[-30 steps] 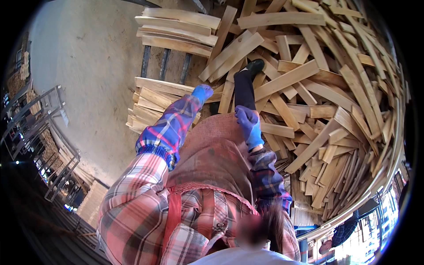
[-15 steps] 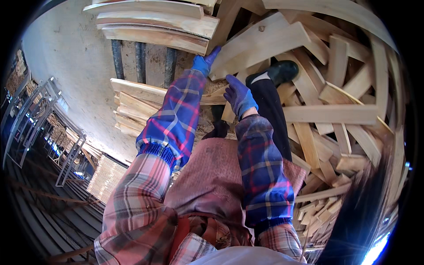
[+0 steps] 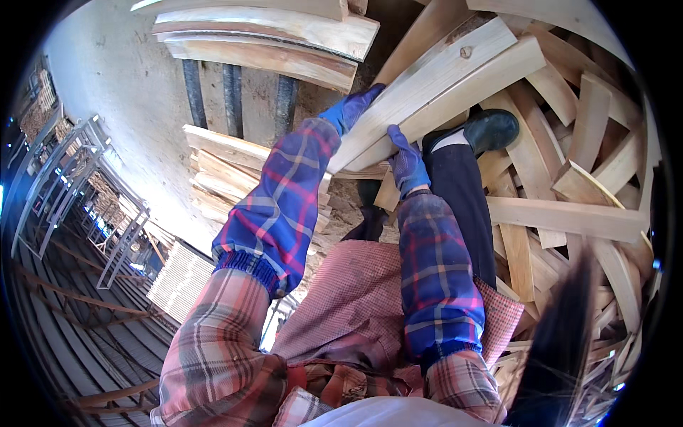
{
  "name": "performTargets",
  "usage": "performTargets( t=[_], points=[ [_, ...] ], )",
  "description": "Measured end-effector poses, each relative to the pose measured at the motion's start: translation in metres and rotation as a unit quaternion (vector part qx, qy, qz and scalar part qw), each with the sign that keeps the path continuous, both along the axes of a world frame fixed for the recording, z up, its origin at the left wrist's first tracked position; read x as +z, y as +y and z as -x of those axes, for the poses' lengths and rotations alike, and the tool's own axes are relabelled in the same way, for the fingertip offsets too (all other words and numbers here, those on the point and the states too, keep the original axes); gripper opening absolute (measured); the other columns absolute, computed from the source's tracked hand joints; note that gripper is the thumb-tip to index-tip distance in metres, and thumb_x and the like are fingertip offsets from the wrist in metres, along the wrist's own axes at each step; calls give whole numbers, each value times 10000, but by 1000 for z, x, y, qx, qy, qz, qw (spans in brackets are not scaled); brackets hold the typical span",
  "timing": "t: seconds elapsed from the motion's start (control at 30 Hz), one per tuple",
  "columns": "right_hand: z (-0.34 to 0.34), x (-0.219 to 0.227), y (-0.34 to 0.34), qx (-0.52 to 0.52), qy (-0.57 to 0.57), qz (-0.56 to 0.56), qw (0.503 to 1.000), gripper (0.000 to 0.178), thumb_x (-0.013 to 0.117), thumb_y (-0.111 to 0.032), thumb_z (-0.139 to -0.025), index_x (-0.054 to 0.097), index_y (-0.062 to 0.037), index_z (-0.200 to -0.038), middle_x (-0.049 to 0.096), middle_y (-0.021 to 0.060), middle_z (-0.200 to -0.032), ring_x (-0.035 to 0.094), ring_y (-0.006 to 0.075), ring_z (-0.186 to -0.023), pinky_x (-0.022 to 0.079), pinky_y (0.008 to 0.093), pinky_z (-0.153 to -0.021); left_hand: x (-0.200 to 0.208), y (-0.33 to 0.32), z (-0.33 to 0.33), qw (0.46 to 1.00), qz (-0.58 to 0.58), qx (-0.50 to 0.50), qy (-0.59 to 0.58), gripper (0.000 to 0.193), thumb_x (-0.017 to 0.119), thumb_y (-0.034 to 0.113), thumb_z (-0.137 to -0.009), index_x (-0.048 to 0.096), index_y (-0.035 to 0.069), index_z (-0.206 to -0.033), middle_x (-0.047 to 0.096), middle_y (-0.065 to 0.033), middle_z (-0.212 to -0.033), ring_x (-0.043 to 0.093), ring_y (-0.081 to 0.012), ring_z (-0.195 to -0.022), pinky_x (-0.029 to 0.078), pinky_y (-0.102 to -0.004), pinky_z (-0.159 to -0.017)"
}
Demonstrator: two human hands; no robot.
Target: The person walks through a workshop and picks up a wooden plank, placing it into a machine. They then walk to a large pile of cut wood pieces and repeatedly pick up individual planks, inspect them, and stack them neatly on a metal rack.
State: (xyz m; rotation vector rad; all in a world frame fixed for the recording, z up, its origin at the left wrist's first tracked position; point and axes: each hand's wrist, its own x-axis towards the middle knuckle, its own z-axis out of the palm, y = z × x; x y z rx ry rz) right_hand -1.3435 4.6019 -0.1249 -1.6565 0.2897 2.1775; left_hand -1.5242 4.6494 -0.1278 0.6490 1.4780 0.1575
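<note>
Two pale wooden boards lie side by side at a slant before me: a far board (image 3: 434, 85) with a dark knot and a near board (image 3: 469, 89). My left hand (image 3: 354, 109), in a blue and purple glove, is closed around the far edge of the far board near its left end. At the near board's lower edge, my right hand (image 3: 409, 165), gloved alike, grips with its thumb up over the wood. Its other fingers are partly hidden.
A jumbled heap of boards (image 3: 526, 142) spreads to the right, around my dark boot (image 3: 494, 130). Stacked boards (image 3: 270, 60) rest across dark metal bars (image 3: 233, 99) at the upper left, with another stack (image 3: 220, 160) nearer. Metal frames (image 3: 78, 178) stand far left.
My right hand has come up to the near board and closed on it. Two boards now show side by side where one broad face showed before. The view has shifted slightly.
</note>
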Motion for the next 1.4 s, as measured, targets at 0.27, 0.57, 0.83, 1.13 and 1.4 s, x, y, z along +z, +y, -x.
performTargets(
  t=[0.27,0.57,0.83,1.13,1.4],
  points=[
    [-2,165,-14,-53,-125,-148,980,499,723,-250,-825,559,28,-1205,614,54,-1079,579,159,-921,477,273,-797,167,-14,-53,969,-55,226,-88,459,668,250,-864,549,-17,-1218,628,-113,-1089,576,-175,-1000,450,-317,-906],
    [-48,343,-56,-40,-91,-23,995,650,685,-523,-793,574,10,-1149,601,75,-896,574,185,-770,493,325,-707,345,-53,-45,969,121,188,-109,520,737,278,-797,580,-27,-1188,644,-94,-1004,604,-154,-903,483,-283,-775],
    [-78,410,40,-41,16,-208,977,564,675,-314,-832,510,37,-1242,605,91,-1069,587,205,-922,482,323,-820,351,33,-104,982,-2,106,-154,630,609,503,-837,548,58,-1280,574,-131,-1227,573,-222,-1066,388,-322,-994],
    [-95,386,70,-64,-33,-282,957,515,660,-332,-834,550,46,-1167,617,108,-1072,588,197,-953,475,328,-820,339,78,-153,950,169,152,-214,380,709,280,-777,646,9,-1035,666,-150,-853,656,-288,-753,558,-429,-716],
    [-113,512,72,9,-70,-397,915,494,581,-211,-894,443,36,-1298,566,91,-1153,532,172,-1038,436,298,-889,434,84,-155,955,104,114,-253,562,698,253,-783,521,7,-1256,604,-115,-1117,586,-202,-1003,475,-330,-885]
  ],
)
